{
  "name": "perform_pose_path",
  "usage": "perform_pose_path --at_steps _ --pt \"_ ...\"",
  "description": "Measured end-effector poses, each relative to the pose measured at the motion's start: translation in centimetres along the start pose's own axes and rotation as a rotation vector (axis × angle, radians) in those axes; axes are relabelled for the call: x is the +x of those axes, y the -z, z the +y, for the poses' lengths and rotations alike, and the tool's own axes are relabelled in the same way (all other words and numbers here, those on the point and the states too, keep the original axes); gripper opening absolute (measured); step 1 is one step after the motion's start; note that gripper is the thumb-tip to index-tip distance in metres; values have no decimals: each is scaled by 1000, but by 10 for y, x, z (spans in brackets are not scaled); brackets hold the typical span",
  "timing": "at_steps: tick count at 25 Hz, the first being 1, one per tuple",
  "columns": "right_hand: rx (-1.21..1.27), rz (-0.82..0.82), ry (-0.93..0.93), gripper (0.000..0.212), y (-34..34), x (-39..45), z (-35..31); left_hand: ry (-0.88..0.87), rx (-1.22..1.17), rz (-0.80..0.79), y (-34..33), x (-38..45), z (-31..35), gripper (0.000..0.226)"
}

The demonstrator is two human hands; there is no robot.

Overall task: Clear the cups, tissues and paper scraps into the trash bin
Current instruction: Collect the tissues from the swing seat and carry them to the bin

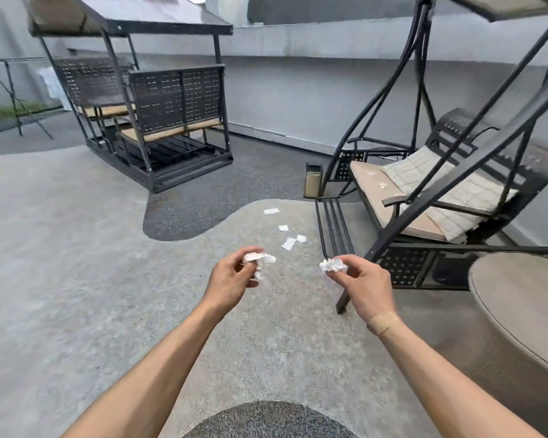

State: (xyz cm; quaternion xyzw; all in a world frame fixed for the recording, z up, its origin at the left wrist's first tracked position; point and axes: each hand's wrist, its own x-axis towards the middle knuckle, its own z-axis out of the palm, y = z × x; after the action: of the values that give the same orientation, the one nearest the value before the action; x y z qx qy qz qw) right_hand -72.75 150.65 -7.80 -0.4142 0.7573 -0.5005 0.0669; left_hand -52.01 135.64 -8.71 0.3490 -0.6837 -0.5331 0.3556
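At the far left stands a black metal glider bench with a slatted canopy (pixel 146 99), its tan seat pads showing behind perforated backs. To its right, on the dark gravel strip, a small dark trash bin with a tan front panel (pixel 312 181) sits just beside the frame of a black metal swing seat with beige cushions (pixel 424 197); what lies inside the bin cannot be told from this angle. A pale plaid pillow (pixel 437 188) leans on the swing's cushion, and small white bits (pixel 382 185) rest on the seat near it.

On the pale grey pebbled floor (pixel 76 248), several flat white paper scraps (pixel 289 243) lie scattered between the bin and the hands.

The left hand (pixel 231 273) is held out at mid-frame, fingers curled, thumb and fingertips pinching a crumpled white tissue wad (pixel 260 258). The right hand (pixel 363 279) is raised alongside, well apart from it, fingers curled around a second crumpled white tissue ball (pixel 332 264); a tan adhesive bandage (pixel 385 322) wraps its wrist. A round beige table edge (pixel 519 305) sits at far right.
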Motion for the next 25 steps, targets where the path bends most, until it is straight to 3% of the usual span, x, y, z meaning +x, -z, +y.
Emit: perform_pose_path --at_steps 14,25 --pt "-37 -15 36 17 -74 302 61 -49 83 48 -38 304 -19 37" --pt "-15 -14 -5 18 -203 531 93 -13 56 88 -6 559 -76 21"
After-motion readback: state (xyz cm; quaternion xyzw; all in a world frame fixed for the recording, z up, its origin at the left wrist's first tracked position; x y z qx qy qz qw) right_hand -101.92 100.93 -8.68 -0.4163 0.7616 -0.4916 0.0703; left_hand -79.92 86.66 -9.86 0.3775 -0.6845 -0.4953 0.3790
